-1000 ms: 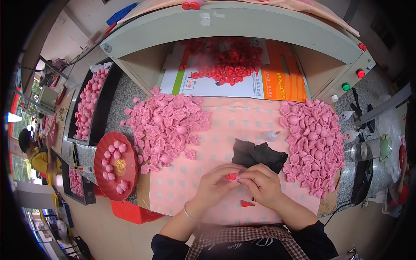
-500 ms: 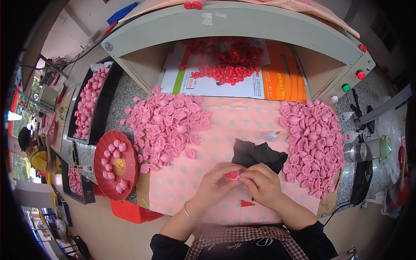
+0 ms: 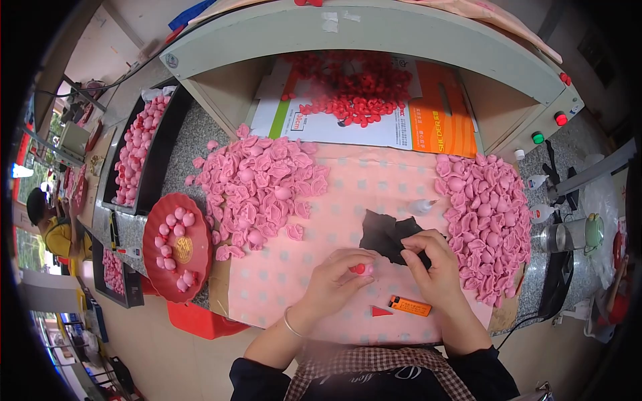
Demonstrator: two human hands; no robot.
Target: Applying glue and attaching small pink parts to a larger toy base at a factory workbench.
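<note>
My left hand (image 3: 333, 286) pinches a small pink piece with a red bead (image 3: 360, 269) on it, just above the pink dotted mat (image 3: 361, 194). My right hand (image 3: 435, 267) has moved off it and its fingertips rest at the edge of a black scrap (image 3: 386, 234) on the mat. A heap of pink fabric petals (image 3: 257, 187) lies to the left and another pink heap (image 3: 487, 220) to the right. A small white glue bottle (image 3: 422, 206) lies above the black scrap.
A red plate (image 3: 175, 248) with pink buds sits at the left. An orange lighter (image 3: 410, 306) and a red triangle (image 3: 380, 311) lie near my wrists. Red beads (image 3: 354, 83) fill the shelf behind. A black tray (image 3: 137, 150) of pink pieces is far left; bottles and a cup stand right.
My hands were together on the pink piece; now my right hand has pulled away to the right, to the black scrap, while the left keeps the piece.
</note>
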